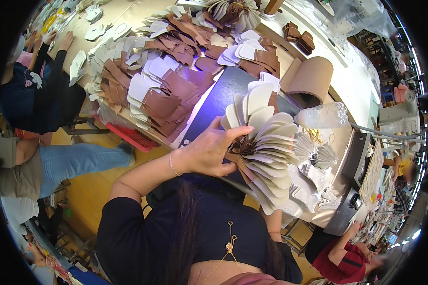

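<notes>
My left hand (207, 153) grips a fanned stack of cream and brown cut pieces (266, 147) at its brown centre, thumb on top. The fan is held above the table's near edge, over a dark mat (226, 92). My right forearm (272, 223) rises under the fan, and the hand itself is hidden behind the pieces.
Large piles of brown and white cut pieces (161, 90) cover the table beyond the mat. A cardboard roll (311, 78), a plastic bottle (323, 115) and silvery pieces (314, 166) lie to the right. A red crate (133, 135) sits under the table. Other people sit at left (38, 95) and lower right (342, 261).
</notes>
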### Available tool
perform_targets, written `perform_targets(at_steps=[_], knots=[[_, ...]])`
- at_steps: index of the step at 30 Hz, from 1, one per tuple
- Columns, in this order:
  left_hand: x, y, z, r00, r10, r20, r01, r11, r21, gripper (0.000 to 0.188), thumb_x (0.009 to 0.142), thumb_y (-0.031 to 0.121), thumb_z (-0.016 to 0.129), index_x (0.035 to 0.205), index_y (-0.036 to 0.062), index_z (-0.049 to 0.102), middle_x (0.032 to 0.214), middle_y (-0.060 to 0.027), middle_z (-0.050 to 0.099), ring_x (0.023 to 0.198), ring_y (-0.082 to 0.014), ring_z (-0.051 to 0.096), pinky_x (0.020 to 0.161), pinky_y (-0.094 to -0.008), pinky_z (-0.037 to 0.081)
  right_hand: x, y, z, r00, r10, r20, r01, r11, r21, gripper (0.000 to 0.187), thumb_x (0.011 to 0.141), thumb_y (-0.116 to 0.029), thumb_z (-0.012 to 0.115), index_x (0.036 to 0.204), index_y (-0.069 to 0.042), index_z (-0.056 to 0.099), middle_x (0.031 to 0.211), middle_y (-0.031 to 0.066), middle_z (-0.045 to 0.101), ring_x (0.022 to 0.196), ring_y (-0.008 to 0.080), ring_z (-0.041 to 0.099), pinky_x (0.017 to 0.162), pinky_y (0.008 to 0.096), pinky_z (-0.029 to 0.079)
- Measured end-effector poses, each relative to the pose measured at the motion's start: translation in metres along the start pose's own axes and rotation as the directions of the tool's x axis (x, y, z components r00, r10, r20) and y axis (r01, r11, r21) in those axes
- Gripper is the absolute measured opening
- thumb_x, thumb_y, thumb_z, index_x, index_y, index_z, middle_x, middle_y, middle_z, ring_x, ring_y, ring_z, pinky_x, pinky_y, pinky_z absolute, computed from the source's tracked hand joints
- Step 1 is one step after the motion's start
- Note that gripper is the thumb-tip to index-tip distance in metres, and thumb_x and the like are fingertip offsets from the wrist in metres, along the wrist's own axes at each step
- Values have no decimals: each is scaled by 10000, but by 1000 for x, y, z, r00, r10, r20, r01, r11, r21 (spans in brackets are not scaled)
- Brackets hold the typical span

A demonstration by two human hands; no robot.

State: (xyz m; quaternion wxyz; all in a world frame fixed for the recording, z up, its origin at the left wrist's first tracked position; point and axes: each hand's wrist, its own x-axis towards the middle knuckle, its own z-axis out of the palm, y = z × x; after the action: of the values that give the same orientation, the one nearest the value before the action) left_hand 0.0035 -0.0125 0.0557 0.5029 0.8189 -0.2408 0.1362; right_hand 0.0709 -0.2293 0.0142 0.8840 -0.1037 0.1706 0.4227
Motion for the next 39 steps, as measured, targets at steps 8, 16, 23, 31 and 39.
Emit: perform_targets(at_steps=[8,16,23,31,39], knots=[[5,7,-14,935,-272,227,308,940,-144,856,715,163,701,1453,128,270,1240,-166,567,1059,-339,564,1016,-444,342,-39,23,15,925,-315,211,274,173,-946,1123,645,-236,885,1493,-67,168,1500,186,302,1374,292,339,1117,407,298],[-13,-10,-13,818,-503,281,512,411,-754,709,902,345,612,1438,8,294,1346,-144,469,1251,-211,470,1054,-346,356,-19,34,16,817,-263,514,510,-90,-856,891,684,-305,850,1380,-101,334,1555,252,188,1475,318,135,1177,490,-39],[5,-34,-17,738,-575,-352,224,702,-676,505,888,-57,613,1334,10,385,1197,-107,545,1117,-151,545,978,-297,440,-29,30,17,951,-152,270,305,312,-900,794,722,-236,831,1350,-68,375,1437,192,401,1350,275,352,1121,417,229],[3,-37,-37,793,-514,-327,166,699,-696,919,861,-131,543,1536,166,-5,1340,-180,462,1218,-233,504,1023,-354,411,24,-51,35,931,-199,306,313,3,-950,447,805,-297,717,1133,-15,602,1053,56,633,952,179,583,857,327,470],[-10,-41,-44,791,-579,-198,308,657,-688,860,842,-133,570,1528,122,118,1515,-125,265,1357,-226,359,1110,-364,317,102,-76,54,926,-342,157,172,15,-985,626,839,-270,709,1346,8,469,1237,110,579,1143,211,537,1002,330,397]])
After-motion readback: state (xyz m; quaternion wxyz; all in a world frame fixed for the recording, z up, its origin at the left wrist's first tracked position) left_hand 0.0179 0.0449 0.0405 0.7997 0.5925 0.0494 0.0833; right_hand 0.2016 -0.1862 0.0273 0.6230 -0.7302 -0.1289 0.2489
